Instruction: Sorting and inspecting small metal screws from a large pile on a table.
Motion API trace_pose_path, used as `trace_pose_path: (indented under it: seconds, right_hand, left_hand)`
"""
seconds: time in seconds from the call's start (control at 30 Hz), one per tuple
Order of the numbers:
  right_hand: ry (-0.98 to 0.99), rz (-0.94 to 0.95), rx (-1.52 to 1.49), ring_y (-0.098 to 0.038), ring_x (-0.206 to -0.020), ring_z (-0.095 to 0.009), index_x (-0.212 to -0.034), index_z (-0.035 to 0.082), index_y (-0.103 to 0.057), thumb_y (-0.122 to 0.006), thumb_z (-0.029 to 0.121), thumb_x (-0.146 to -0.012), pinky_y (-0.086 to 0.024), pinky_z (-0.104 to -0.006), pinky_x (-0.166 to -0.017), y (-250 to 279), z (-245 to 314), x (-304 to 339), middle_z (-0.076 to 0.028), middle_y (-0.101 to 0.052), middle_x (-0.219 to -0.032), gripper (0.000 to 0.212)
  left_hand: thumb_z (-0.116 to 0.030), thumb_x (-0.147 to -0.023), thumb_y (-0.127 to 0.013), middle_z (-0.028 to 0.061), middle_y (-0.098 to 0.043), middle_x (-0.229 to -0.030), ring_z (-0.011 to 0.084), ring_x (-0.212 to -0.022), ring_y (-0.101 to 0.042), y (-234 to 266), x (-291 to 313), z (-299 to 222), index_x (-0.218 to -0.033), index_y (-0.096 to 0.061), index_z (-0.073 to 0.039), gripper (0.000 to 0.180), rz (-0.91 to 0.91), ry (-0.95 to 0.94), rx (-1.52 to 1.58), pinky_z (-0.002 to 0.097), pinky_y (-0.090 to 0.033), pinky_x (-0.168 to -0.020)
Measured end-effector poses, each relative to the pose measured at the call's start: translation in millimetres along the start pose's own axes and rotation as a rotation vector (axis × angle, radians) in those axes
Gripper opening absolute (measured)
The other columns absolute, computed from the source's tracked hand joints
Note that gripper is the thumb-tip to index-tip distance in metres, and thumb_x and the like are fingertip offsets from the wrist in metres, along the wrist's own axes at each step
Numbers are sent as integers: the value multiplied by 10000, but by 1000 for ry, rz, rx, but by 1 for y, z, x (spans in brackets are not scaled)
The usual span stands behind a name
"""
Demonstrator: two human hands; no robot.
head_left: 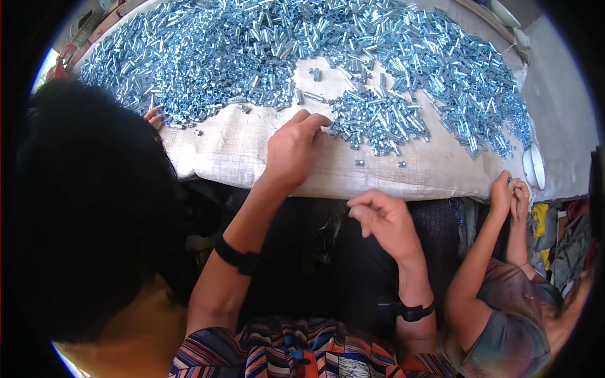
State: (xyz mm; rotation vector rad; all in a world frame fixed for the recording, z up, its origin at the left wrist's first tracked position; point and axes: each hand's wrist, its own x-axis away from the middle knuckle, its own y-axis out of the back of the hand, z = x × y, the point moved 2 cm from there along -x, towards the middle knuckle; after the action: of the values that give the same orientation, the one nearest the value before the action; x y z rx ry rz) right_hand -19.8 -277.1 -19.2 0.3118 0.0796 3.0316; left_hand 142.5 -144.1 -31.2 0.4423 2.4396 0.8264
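Note:
My left hand (295, 150) is at the left edge of a small heap of shiny bluish metal sleeves (378, 120). Its fingers are bent together, with the index fingertip at the heap; whatever they hold is hidden. Over my lap, just off the table's front edge, hovers my right hand (389, 225). The fingers there are loosely curled and apart from the thumb, and nothing shows between them. Two loose metal pieces (359, 162) lie in front of the heap, on the pale woven cloth (239, 148) covering the table.
Large piles of similar metal parts (208, 57) spread across the back and both sides. A person's dark-haired head (94, 208) is close on my left, fingers (153, 117) at the pile. On my right, another person's hands (510, 192) meet beside a white bowl (534, 165).

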Motion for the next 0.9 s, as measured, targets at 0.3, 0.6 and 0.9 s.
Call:
trace_pose_path:
  seconds: [0.3,0.6,0.9]
  right_hand:
    - [346,-225,417,-568,-568,-176,-837,9,-610,-604,122,-842,-441,-294,-548,14,47,-103,-88,-591,-650,113]
    - [574,-213,1053,-620,-769,-352,-807,42,-646,-535,93,-763,-488,-445,-705,-4,43,-206,-173,-647,-799,129]
    - [635,-281,986,-613,-693,-344,-1051,69,-628,-523,69,-770,-496,-421,-674,1,51,-174,-190,-616,-755,300]
  left_hand:
    - [-179,-787,-619,54,-596,-850,270,-798,-617,-19,-18,8,-890,-638,-133,114,26,66,-247,393,-484,-676]
    - [-167,-767,-614,110,-607,-823,308,-777,-615,-4,-6,2,-834,-598,-66,123,25,135,-56,428,-476,-669]
    - [-30,-803,-562,48,-614,-785,108,-675,-578,14,7,9,-919,-580,9,124,53,343,664,239,-468,-626]
